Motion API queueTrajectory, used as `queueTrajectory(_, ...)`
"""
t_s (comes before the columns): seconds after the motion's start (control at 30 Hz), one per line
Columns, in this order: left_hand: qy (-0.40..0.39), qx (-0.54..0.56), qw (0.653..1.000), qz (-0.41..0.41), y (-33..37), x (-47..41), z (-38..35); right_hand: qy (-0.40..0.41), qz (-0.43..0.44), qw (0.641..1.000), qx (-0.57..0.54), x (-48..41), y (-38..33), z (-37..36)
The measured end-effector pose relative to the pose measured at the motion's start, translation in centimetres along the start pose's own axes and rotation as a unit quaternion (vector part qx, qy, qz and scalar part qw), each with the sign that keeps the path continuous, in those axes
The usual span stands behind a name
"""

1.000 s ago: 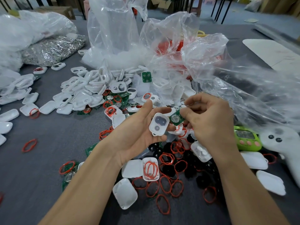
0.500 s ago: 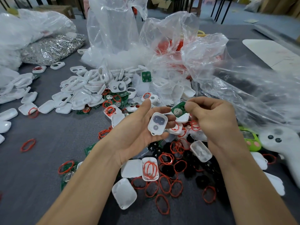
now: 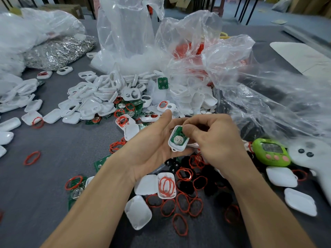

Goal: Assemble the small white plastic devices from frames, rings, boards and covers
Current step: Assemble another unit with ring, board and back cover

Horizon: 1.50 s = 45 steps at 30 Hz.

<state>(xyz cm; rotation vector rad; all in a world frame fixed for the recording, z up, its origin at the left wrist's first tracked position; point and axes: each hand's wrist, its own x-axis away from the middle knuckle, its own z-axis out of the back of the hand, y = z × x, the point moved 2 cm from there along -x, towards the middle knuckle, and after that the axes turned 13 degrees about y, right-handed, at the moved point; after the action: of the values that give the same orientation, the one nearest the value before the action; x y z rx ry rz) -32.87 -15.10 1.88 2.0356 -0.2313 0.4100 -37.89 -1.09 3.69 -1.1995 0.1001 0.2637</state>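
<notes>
**A:** What fills the left of the frame?

**B:** Milky white bags (image 3: 35, 31) in the upper left; a clear bag of silvery metal bits (image 3: 59, 51) lies just beside them; below, plain white covers (image 3: 9, 124) line the left edge of the grey table (image 3: 53, 176); a single red ring (image 3: 32, 158) lies apart at lower left.

**A:** And toward the middle?

**B:** A heap of white frames (image 3: 100, 97) with oval holes; a spare board (image 3: 162, 83) stands upright at the heap's far side; crumpled clear bags (image 3: 188, 42) rise behind it.

**A:** The hands?

**B:** The left hand (image 3: 152, 145) is at the centre, palm up, thumb straight and free, fingers curved under a white frame (image 3: 176, 147) and cradling it; the green board (image 3: 174, 134) sits inside that frame with its round silver cell (image 3: 178, 139) facing up; the marks on the cell are too small to read; the right hand (image 3: 215, 140) has its fingers curled, thumb and forefinger pinching the board's upper end.

**A:** Below them?

**B:** Loose red rings (image 3: 182, 203) and black parts (image 3: 221, 200) at lower centre; an upturned cover (image 3: 158, 185) holds several rings.

**A:** Far right?

**B:** A lime-green gadget (image 3: 271, 152) with a small screen and pink buttons, its print unreadable; just beside it lies a white moulded thing (image 3: 311, 158) with two dark dots.
</notes>
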Motion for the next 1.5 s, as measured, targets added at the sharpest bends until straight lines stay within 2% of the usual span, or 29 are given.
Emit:
queueTrajectory(0.33,-0.015,0.005,1.0,-0.001,-0.1,-0.1,0.0,0.003,-0.007,1.0,0.03,0.0,0.0,0.3)
queueTrajectory(0.6,-0.009,0.02,1.0,-0.002,-0.1,-0.1,0.0,0.037,0.04,0.995,0.086,0.3,-0.5,0.2)
queueTrajectory(1.0,-0.009,0.052,0.999,0.011,0.1,0.6,-0.4,0.099,0.121,0.981,0.114,0.8,-0.9,-0.3)
queueTrajectory(1.3,0.011,0.062,0.998,-0.004,0.6,0.6,-0.5,0.14,0.053,0.987,0.062,-0.1,-1.0,1.0)
queueTrajectory(1.5,0.029,0.037,0.998,-0.034,0.5,0.4,-0.2,0.136,0.043,0.988,0.051,-0.4,-0.9,1.6)
